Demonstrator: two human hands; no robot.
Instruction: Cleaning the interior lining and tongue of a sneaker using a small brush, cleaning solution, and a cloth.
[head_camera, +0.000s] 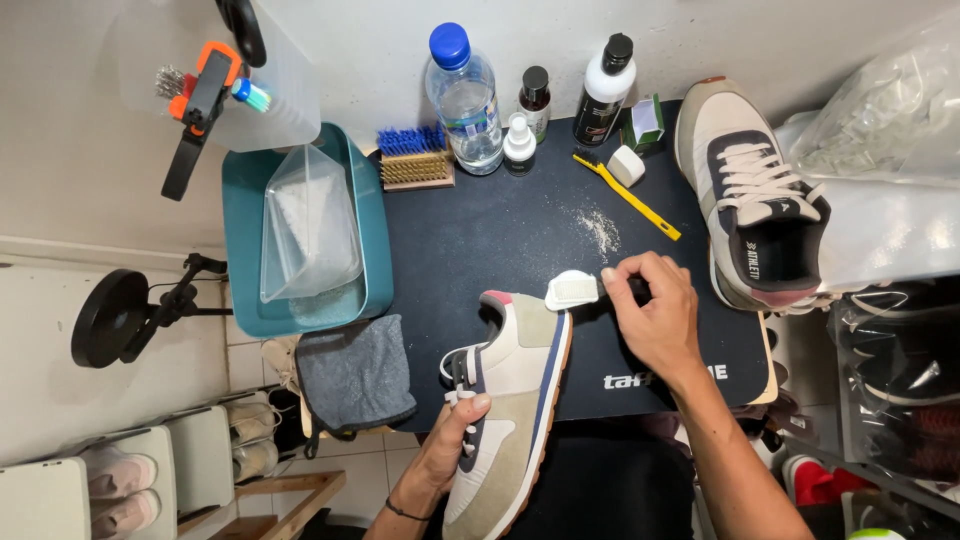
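Your left hand (440, 455) grips the beige, white and navy suede sneaker (505, 400) from its laced side, fingers (470, 408) curled closed over the laces, holding it tilted on edge above the near rim of the black rubber mat (520, 240) that covers the counter. Your right hand (655, 310) is closed around the handle of a white-headed cleaning brush (572, 290), whose head presses against the sneaker's heel collar, just beside the pink heel tab.

The matching second sneaker (755, 200) lies flat at the right end of the mat, opening upward, well apart from the one you hold. Between them a yellow-handled toothbrush-style brush (630, 198) rests diagonally, near a scatter of pale dust (600, 230) on the mat.

Along the back edge stand a clear plastic water bottle with a blue cap (463, 95), a small white spray bottle (518, 142), a small dark bottle (535, 100) and a white bottle with a black cap (603, 90). A wooden brush with blue bristles (415, 158) lies to their left. Left of the mat, a teal plastic basin (240, 230) holds a clear bag, and a grey folded cloth (352, 375) sits just beside its near edge.
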